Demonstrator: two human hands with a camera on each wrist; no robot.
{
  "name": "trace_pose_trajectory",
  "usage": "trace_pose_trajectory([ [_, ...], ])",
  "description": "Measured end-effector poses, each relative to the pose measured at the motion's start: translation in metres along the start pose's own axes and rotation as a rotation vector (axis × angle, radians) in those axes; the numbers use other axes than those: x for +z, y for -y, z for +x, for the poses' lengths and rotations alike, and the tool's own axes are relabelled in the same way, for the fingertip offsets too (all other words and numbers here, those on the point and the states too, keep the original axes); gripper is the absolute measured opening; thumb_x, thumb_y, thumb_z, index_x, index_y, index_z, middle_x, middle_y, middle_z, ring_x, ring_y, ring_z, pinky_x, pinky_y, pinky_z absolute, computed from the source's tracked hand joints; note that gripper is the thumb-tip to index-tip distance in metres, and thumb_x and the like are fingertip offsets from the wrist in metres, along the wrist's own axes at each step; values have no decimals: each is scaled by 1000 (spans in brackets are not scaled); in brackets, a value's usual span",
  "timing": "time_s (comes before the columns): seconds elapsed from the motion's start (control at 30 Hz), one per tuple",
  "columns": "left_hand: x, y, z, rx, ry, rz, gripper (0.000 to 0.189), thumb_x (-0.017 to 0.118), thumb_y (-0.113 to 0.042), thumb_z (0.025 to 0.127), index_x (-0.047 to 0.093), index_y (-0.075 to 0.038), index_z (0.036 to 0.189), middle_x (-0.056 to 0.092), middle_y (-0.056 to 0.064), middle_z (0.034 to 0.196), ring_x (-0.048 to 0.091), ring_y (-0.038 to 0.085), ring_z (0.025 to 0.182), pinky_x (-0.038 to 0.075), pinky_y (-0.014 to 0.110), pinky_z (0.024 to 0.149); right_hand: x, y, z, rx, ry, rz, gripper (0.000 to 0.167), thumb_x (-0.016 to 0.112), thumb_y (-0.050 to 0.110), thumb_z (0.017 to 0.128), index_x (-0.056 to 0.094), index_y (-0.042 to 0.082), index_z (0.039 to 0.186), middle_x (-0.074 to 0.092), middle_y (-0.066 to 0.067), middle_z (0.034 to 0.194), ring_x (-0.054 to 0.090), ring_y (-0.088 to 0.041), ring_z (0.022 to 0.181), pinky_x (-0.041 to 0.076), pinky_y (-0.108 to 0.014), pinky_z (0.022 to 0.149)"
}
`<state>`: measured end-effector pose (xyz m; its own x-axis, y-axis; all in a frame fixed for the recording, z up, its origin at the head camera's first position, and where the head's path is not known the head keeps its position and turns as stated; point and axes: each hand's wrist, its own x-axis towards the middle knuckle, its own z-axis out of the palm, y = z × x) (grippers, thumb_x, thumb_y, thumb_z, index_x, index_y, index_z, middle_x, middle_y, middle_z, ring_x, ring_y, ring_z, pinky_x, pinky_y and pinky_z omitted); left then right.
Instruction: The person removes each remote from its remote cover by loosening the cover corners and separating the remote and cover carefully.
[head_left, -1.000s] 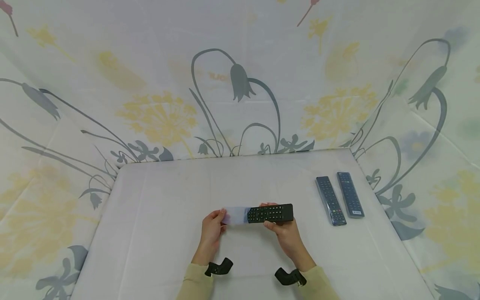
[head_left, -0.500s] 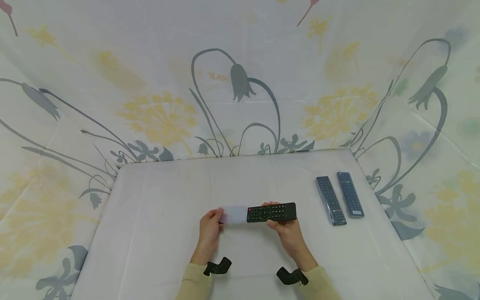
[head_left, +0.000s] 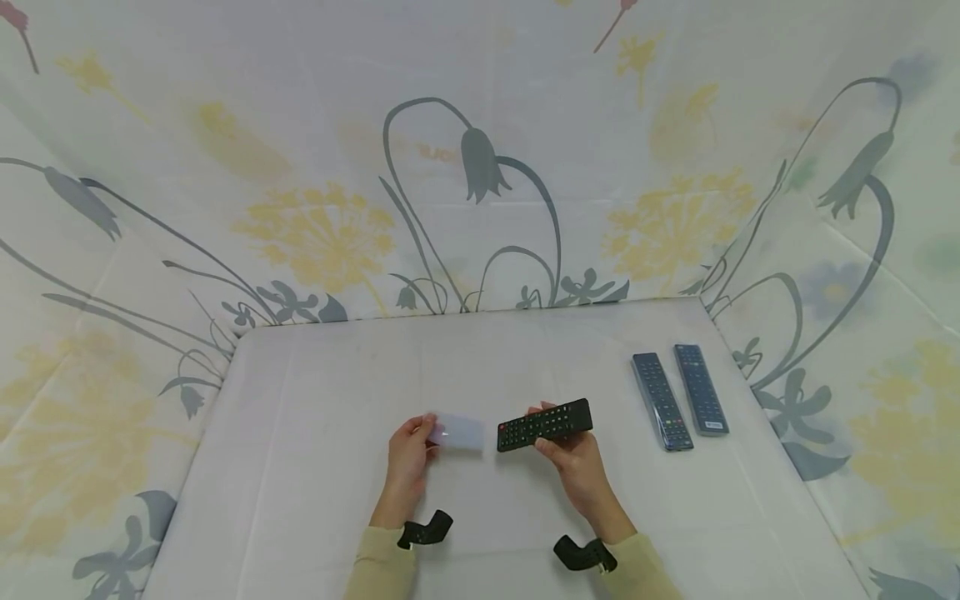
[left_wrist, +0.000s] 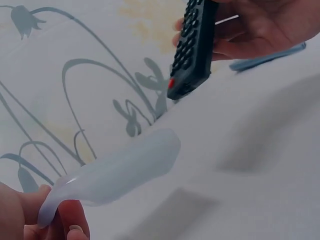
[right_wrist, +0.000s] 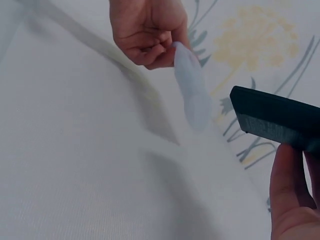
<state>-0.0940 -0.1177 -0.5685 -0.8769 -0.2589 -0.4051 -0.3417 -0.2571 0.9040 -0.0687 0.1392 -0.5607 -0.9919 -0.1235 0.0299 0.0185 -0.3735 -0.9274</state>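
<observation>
Black remote (head_left: 544, 424) is gripped by the right hand (head_left: 572, 460) above the white table (head_left: 315, 392); a translucent sleeve (head_left: 458, 432), just clear of it, is pinched by the left hand (head_left: 408, 454). Two wrapped remotes (head_left: 679, 389) are seen lying well apart, right.

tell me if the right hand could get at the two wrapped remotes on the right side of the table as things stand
Probably not right away: the right hand is gripping the black remote, so it is occupied. The path itself looks free, with only bare table between it and the two wrapped remotes.
</observation>
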Motion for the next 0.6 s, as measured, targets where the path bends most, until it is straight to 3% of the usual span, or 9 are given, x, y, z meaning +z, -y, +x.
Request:
trace_pose_trajectory([
  [0.13, -4, -3, 2, 4, 8, 39, 23, 64, -19, 99, 63, 3, 102, 64, -1, 76, 51, 11, 62, 42, 22, 57, -1, 0, 0, 34, -10, -2, 66, 61, -9, 91, 27, -15, 147, 54, -25, 139, 58, -16, 124, 46, -31, 99],
  [0.4, -16, -10, 12, 3, 26, 87, 17, 69, -19, 95, 67, -2, 92, 62, -3, 68, 47, 9, 55, 39, 22, 54, -2, -2, 0, 52, -19, -6, 63, 62, -3, 94, 29, -16, 146, 60, -18, 135, 60, -16, 121, 50, -31, 95],
  [0.6, -21, -18, 24, 13, 100, 221, 20, 71, -23, 93, 68, -5, 85, 56, -4, 66, 38, 9, 55, 34, 23, 54, -1, 0, 0, 89, -43, -30, 59, 60, 0, 95, 34, -12, 147, 54, -26, 138, 60, -15, 121, 50, -31, 95],
])
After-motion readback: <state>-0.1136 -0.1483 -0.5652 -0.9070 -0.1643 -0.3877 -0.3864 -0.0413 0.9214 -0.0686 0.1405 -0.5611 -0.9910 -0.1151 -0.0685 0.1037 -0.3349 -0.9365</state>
